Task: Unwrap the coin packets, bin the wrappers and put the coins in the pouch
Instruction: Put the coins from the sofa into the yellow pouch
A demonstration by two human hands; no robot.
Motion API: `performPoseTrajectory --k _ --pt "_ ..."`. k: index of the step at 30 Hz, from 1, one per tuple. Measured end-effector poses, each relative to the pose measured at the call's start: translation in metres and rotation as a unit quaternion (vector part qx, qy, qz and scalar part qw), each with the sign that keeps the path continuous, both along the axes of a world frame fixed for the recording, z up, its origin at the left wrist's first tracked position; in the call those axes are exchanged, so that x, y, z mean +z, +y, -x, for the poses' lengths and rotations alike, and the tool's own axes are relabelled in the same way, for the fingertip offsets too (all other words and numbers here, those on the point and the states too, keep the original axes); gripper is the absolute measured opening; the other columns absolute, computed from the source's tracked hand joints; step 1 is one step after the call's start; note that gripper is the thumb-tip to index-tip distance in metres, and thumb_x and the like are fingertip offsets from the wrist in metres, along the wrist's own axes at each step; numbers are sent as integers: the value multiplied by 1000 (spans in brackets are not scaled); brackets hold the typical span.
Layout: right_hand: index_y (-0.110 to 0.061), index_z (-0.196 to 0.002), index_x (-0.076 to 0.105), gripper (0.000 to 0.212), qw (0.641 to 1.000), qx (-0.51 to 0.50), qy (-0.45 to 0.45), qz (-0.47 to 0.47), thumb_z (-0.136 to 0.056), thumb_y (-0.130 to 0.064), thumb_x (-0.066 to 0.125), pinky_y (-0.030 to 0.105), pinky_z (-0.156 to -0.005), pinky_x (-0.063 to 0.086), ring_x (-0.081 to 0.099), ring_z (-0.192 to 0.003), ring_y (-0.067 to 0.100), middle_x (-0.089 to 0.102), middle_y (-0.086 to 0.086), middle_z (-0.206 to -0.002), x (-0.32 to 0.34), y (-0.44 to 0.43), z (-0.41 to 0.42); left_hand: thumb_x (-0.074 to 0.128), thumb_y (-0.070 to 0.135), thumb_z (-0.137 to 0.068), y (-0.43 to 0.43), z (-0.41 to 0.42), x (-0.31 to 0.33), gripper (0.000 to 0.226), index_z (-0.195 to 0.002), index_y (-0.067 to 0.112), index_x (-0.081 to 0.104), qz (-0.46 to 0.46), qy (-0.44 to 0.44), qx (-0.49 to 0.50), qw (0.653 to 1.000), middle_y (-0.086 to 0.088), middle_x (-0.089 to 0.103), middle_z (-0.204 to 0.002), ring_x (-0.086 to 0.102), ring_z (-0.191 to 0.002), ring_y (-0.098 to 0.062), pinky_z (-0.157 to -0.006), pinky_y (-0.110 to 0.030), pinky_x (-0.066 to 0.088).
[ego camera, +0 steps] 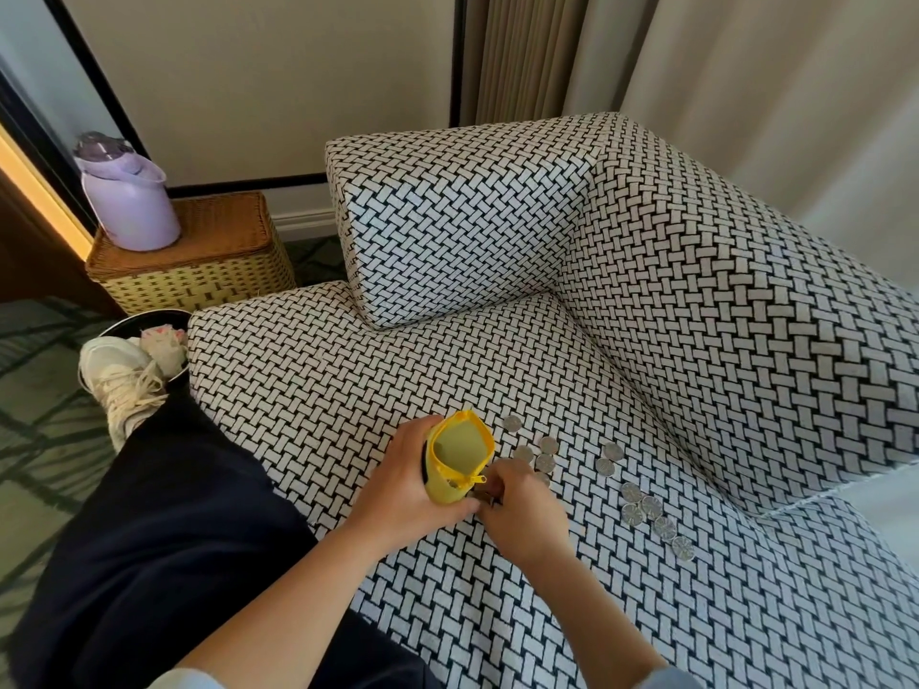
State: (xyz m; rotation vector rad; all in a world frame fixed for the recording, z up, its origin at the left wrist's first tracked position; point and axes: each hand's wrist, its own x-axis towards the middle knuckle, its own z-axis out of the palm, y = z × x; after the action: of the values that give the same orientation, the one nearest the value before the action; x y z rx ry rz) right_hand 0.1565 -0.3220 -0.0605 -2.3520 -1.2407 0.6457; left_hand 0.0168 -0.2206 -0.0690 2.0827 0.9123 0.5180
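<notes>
1. The left hand [398, 489] holds the yellow pouch [460, 450]. Its grip is wrapped round the pouch body from the person's left, and the thumb lies across the lower front.
2. The yellow pouch stands upright in that grip with its mouth open and facing up. The zip pull hangs at the edge nearest the right hand.
3. The right hand [527, 509] touches the pouch at the zip end, its fingers curled inward. Whether this grip holds anything cannot be told, because the fingertips hide it.
4. Loose coins [646, 509] lie on the sofa seat [323, 380].
   - One cluster lies just beyond the right grip.
   - A pair lies further out to its right.
   - A short row runs off to the right of that hand's knuckles.
5. The bin [144, 325] sits on the floor well to the left of the left grip and beyond it, against the sofa edge. Crumpled wrappers [164, 348] lie inside it.
6. A white shoe [117, 375] rests at the bin's rim.
7. Beyond the bin, a purple jug [127, 196] stands on a wicker basket [199, 271].
</notes>
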Motion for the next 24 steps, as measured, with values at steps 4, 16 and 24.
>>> performPoseTrajectory --k 4,16,24 --pt "-35 -90 57 15 997 -62 18 -46 -84 -22 64 24 -50 45 57 -68 5 62 -14 -79 3 2 -9 82 58 -53 0 -1 0 92 -125 57 25 -3 -6 -5 1000 32 32 -123 46 -112 7 -85 -24 48" --pt "-26 -88 53 13 997 -65 -32 -11 -87 -24 66 22 -47 42 54 -65 4 53 -10 -94 5 7 -25 83 55 -56 0 -3 -2 92 -132 43 32 -11 3 -3 1000 27 36 -123 46 -111 7 -83 -21 48" --pt "-25 -80 61 16 935 -208 164 -235 -79 -15 74 44 -55 57 62 -61 20 65 -11 -73 29 2 -18 82 56 -57 -2 -9 -3 99 -137 34 28 -35 5 -10 999 18 35 -127 43 -116 0 -89 -16 40"
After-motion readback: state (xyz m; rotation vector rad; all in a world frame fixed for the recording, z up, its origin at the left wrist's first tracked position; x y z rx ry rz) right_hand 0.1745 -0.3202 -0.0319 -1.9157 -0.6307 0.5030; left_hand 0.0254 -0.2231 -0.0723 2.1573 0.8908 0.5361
